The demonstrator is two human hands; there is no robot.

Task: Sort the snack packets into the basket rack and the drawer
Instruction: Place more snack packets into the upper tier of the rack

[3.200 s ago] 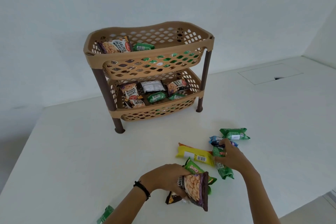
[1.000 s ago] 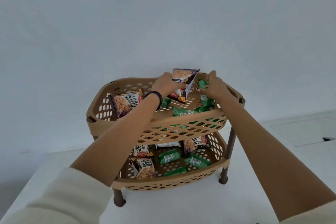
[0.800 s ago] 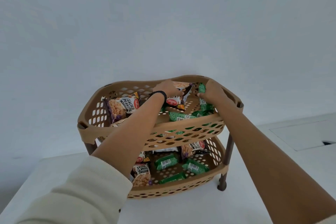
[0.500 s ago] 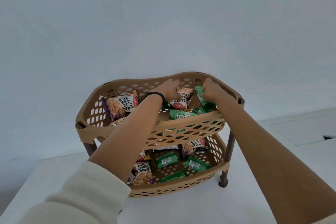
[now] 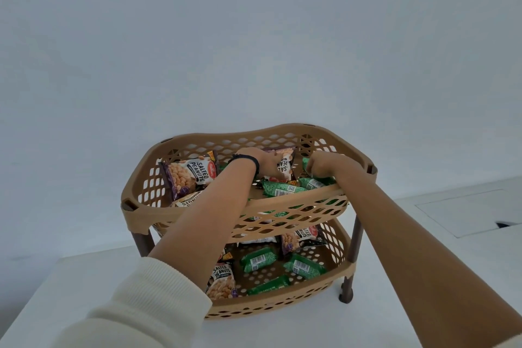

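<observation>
— Where are the grips?
— Both reach over the front rim into the top basket [image 5: 282,207] of the rack [image 5: 356,237], which stands on the white bench [image 5: 84,277].
— What has the left grip [image 5: 264,162] got?
— Its fingers are curled down onto a peanut packet [image 5: 285,162] that stands nearly upright toward the back of that basket. There's a black band [image 5: 245,159] at the wrist and a cream sleeve [image 5: 135,308] on the forearm.
— And the right grip [image 5: 324,168]?
— It is bunched like a fist, with the fingertips pinching the end of a green packet [image 5: 306,162] at the right side of the same basket, just beside the peanut packet.
— Anything else up there?
— A peanut bag [image 5: 189,175] leans against the left wall, and green bars [image 5: 279,189] lie along the front rim, below the right wrist.
— The lower basket [image 5: 282,304]?
— Green packs [image 5: 258,258] lie flat in the middle. One peanut pouch [image 5: 221,281] sits at the front left, partly hidden by the left forearm. Another, the rear pouch [image 5: 299,237], sits at the back right.
— And off to the right?
— A flush panel [image 5: 466,210] is set into the bench, well apart from the rack.
</observation>
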